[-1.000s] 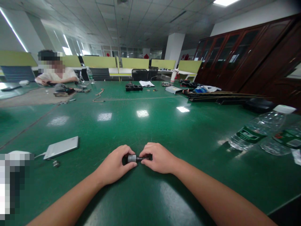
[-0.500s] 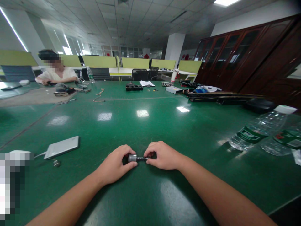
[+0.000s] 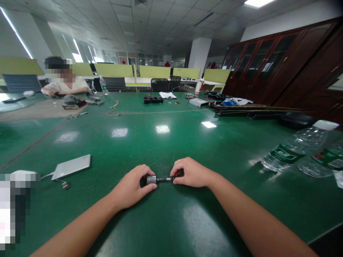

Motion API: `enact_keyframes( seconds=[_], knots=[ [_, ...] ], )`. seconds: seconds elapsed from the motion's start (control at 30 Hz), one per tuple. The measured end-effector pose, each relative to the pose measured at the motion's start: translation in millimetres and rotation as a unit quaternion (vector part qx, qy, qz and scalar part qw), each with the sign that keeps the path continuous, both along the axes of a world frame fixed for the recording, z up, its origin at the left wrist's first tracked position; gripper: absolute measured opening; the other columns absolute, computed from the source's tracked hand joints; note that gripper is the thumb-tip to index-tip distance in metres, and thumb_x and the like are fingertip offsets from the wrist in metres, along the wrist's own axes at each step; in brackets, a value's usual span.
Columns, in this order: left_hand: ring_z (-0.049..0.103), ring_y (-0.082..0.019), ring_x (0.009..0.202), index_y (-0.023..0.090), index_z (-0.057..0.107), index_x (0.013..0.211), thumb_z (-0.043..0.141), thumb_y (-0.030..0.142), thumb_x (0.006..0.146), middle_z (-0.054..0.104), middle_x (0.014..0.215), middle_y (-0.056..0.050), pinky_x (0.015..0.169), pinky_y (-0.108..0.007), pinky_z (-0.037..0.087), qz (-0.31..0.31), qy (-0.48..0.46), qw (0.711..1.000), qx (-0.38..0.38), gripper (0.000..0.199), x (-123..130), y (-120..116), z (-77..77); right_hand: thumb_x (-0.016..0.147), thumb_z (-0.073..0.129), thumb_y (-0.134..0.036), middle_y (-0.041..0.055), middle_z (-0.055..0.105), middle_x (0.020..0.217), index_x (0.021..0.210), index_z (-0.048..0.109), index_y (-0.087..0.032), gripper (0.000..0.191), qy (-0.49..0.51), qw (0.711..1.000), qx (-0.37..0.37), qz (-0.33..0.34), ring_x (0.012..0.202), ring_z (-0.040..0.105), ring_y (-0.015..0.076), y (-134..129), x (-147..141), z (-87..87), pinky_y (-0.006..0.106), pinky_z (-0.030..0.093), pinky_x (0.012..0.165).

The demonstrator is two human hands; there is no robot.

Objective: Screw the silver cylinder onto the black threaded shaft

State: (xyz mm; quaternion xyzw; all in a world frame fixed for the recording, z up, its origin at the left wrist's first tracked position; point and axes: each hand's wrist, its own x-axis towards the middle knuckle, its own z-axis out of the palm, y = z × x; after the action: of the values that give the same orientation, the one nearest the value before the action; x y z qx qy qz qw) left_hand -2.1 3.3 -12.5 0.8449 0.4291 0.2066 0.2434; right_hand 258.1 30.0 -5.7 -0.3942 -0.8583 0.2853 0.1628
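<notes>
On the green table (image 3: 171,142), close to me, my left hand (image 3: 131,189) grips a small silver cylinder (image 3: 151,179). A thin dark shaft (image 3: 163,179) sticks out of it to the right. My right hand (image 3: 191,173) pinches a small dark piece at the far end of that shaft. Both hands rest on the tabletop, knuckles up, a few centimetres apart. What lies under my fingers is hidden.
A flat silver device (image 3: 71,166) with a white cable lies at the left. Two plastic water bottles (image 3: 294,148) lie on their sides at the right. Black bars (image 3: 249,110), boxes and papers sit at the far end. Another person (image 3: 64,85) sits at the far left.
My right hand has slid to the right, away from the left one, so more of the dark shaft shows between them. The left hand has stayed in place.
</notes>
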Motion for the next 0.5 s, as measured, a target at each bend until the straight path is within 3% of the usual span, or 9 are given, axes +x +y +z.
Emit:
enact_keyframes(
  seconds=[0.27, 0.5],
  knots=[
    [0.06, -0.021, 0.087, 0.021, 0.062, 0.099, 0.069, 0.029, 0.082, 0.064, 0.095, -0.003, 0.077, -0.032, 0.047, -0.013, -0.02, 1.0, 0.001, 0.02, -0.3, 2.2, -3.7, 0.078, 0.076, -0.021, 0.0025, 0.071, 0.08, 0.092, 0.076, -0.018, 0.015, 0.061, 0.996, 0.053, -0.036, 0.073, 0.062, 0.0132, -15.4, -37.2, -15.0, 0.024, 0.045, 0.069],
    [0.061, -0.02, 0.086, 0.021, 0.064, 0.101, 0.061, 0.034, 0.09, 0.066, 0.094, -0.003, 0.077, -0.031, 0.048, -0.017, -0.019, 1.0, -0.013, 0.017, 2.6, 2.6, 0.0, 0.084, 0.07, -0.022, 0.0032, 0.071, 0.083, 0.095, 0.073, -0.019, 0.012, 0.058, 0.994, 0.093, -0.015, 0.08, 0.061, 0.0151, -14.7, -35.3, -19.1, 0.026, 0.045, 0.074]
  ],
)
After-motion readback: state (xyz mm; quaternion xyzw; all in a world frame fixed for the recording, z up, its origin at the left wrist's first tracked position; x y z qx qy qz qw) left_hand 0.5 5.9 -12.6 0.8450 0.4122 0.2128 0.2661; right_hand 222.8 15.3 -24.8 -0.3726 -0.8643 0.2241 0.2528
